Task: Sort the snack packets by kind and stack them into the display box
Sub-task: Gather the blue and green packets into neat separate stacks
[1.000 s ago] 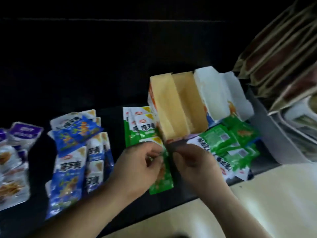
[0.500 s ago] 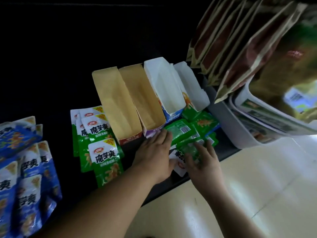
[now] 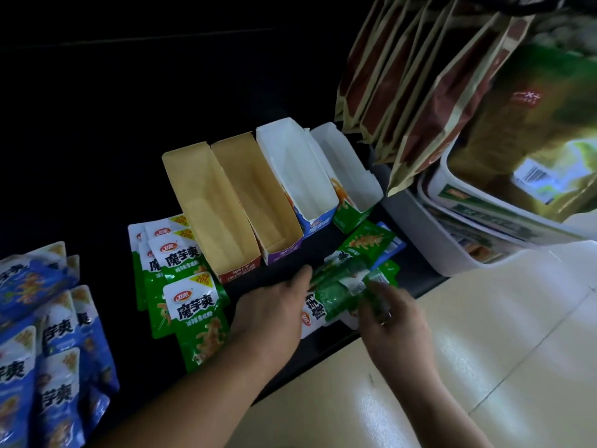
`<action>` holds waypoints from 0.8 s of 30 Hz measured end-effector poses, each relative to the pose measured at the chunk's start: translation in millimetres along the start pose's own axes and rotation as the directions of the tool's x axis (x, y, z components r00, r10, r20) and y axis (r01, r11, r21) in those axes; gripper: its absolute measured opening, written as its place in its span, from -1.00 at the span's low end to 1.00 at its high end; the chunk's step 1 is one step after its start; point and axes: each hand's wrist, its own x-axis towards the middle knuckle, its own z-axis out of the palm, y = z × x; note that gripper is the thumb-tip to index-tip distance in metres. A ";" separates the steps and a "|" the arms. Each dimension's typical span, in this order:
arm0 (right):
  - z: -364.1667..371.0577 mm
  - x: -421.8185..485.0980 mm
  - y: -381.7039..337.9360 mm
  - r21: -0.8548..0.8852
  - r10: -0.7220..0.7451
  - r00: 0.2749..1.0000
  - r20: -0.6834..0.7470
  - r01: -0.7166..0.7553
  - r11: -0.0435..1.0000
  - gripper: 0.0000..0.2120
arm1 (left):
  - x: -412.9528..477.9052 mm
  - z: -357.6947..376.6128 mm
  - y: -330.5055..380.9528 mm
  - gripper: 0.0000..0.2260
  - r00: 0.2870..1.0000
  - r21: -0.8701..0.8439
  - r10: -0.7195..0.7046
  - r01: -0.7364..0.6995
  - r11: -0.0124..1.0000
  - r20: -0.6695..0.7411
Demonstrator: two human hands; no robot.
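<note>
Four narrow cardboard display boxes stand side by side on the black shelf [image 3: 97, 176], all open at the top. The red-fronted box [image 3: 210, 202] and the purple-fronted box [image 3: 255, 185] are plain brown card inside, and the blue-fronted box [image 3: 290, 169] and the green-fronted box [image 3: 349, 176] are smooth white inside. In front of the boxes, near the shelf edge, both hands meet on a bundle of green packets [image 3: 339, 294]. It is glossy foil with a white panel, and it lies across other loose green packets [image 3: 371, 240]. The left hand [image 3: 274, 305] has its fingers nearly straight and laid against the left end of the bundle; its thumb is hidden. The right hand [image 3: 397, 321] has its fingers bent over the right end and seems to pinch the bundle, though motion blur makes the fingertips hard to read. How many packets are in the bundle I cannot tell. Just left of the red-fronted box lies a green pile [image 3: 190, 305] of flat, shiny packets that overlap like tiles, with white tops and a yellow "20%" corner. Well apart at the far left are blue packets [image 3: 48, 334] of the same shape, cut off by the frame edge. At the upper right hang brown pouches [image 3: 420, 92] with tan edges, their tops out of frame, above stacked white tubs [image 3: 458, 263] whose labels are too blurred to read. Pale glossy floor tiles [image 3: 500, 350] lie below the shelf edge.
</note>
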 end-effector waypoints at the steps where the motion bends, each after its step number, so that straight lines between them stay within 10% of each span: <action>1: -1.9 8.6 -2.2 -0.034 -0.003 1.000 -0.019 0.002 0.999 -0.60 | -2.7 -7.6 -3.6 -0.50 0.998 -0.066 -0.047 0.045 0.997 -0.033; 5: 2.8 51.6 -9.3 -0.238 -0.205 0.965 0.165 0.240 0.941 -0.34 | -14.6 -23.5 -23.2 -0.69 0.978 -0.479 -0.205 0.167 0.862 -0.027; 9: 10.2 89.1 -5.2 -0.308 -0.262 0.838 0.478 0.439 0.844 -0.48 | -30.6 -41.0 -36.9 -0.77 0.957 -0.788 -0.258 0.257 0.559 0.129; 14: 17.3 97.3 -5.3 -0.462 -0.282 0.856 0.433 0.479 0.746 -0.62 | -57.0 -54.6 -47.0 -0.76 0.920 -0.860 -0.312 0.348 0.375 0.236; 21: -3.9 98.0 -24.7 -0.320 -0.219 0.690 0.690 0.562 0.763 -0.36 | -87.1 -60.5 -63.5 -0.79 0.879 -0.854 -0.393 0.407 0.323 0.270; 24: 2.6 97.6 -10.4 -0.347 -0.331 0.728 0.600 0.609 0.713 -0.46 | -93.9 -58.6 -66.1 -0.79 0.855 -0.843 -0.433 0.440 0.310 0.287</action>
